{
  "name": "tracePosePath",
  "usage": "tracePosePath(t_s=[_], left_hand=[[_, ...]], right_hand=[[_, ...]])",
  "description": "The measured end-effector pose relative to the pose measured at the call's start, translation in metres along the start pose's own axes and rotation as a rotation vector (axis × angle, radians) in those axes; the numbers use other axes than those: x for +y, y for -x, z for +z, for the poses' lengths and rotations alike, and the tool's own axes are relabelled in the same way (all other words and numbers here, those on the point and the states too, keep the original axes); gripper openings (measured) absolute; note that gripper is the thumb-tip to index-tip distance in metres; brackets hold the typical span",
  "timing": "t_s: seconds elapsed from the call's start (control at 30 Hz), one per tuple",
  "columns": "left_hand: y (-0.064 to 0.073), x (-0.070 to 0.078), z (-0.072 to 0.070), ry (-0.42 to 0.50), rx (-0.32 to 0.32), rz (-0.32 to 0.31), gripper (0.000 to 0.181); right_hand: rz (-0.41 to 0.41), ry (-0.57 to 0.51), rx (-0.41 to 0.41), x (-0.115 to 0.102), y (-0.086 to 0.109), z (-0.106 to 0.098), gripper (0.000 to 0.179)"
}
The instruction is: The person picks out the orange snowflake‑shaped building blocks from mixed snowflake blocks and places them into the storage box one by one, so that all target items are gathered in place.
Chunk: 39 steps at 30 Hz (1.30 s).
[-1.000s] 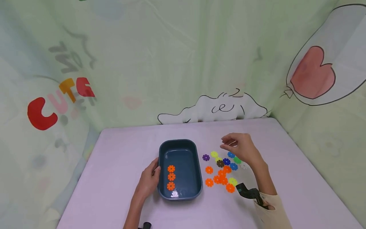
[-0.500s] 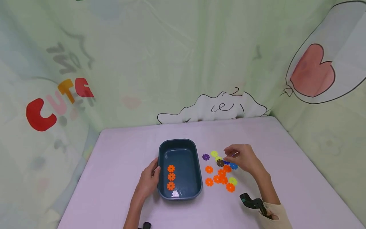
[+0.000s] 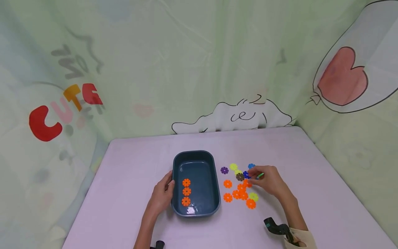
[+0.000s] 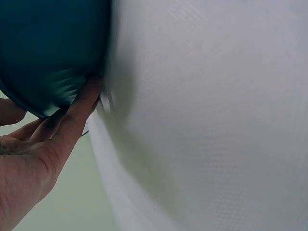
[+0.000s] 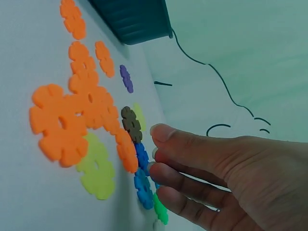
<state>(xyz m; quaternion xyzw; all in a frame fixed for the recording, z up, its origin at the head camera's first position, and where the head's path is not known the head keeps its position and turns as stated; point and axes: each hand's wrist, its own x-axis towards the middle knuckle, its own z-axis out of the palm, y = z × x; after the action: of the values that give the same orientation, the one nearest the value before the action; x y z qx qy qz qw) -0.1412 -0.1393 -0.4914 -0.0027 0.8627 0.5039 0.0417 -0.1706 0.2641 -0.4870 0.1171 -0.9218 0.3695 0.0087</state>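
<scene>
My left hand (image 3: 162, 194) grips the left side of a dark blue rectangular tray (image 3: 217, 180); in the left wrist view its fingers (image 4: 77, 113) lie along the tray's outer wall. Inside that tray, three orange flower-shaped plastic discs (image 3: 186, 191) form a column near the left wall. My right hand (image 3: 269, 180) hovers over the loose discs to the right, thumb and fingertips apart with nothing between them in the right wrist view. Closest to its fingertips are blue discs (image 5: 143, 187), a brown disc (image 5: 131, 124) and a green disc (image 5: 160, 209). The hand partly covers this group in the head view.
Several orange discs (image 3: 244, 195) lie clustered on the pale tablecloth (image 3: 130, 162), with a yellow disc (image 3: 253, 196) at their right. A purple disc (image 3: 224, 170) sits nearest the tray's right wall. A printed curtain (image 3: 199, 69) hangs behind the table.
My right hand has come down and toward me over the blue, green and orange discs, its fingers still holding nothing. The left hand and the tray have stayed put.
</scene>
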Motion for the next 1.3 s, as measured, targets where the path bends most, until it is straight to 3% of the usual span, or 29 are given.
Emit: tracePosePath(t_s=[0.2, 0.73, 1.3], left_hand=[[0.0, 0.0, 0.002, -0.007, 0.008, -0.004, 0.052], [0.003, -0.001, 0.004, -0.007, 0.015, -0.018, 0.052], [0.001, 0.002, 0.002, -0.015, 0.014, -0.007, 0.052]], right_hand=[[0.031, -0.007, -0.012, 0.002, 0.001, 0.005, 0.025], [0.011, 0.04, -0.028, 0.006, 0.004, 0.018, 0.032], [0.03, 0.098, -0.072, 0.001, -0.003, 0.019, 0.03]])
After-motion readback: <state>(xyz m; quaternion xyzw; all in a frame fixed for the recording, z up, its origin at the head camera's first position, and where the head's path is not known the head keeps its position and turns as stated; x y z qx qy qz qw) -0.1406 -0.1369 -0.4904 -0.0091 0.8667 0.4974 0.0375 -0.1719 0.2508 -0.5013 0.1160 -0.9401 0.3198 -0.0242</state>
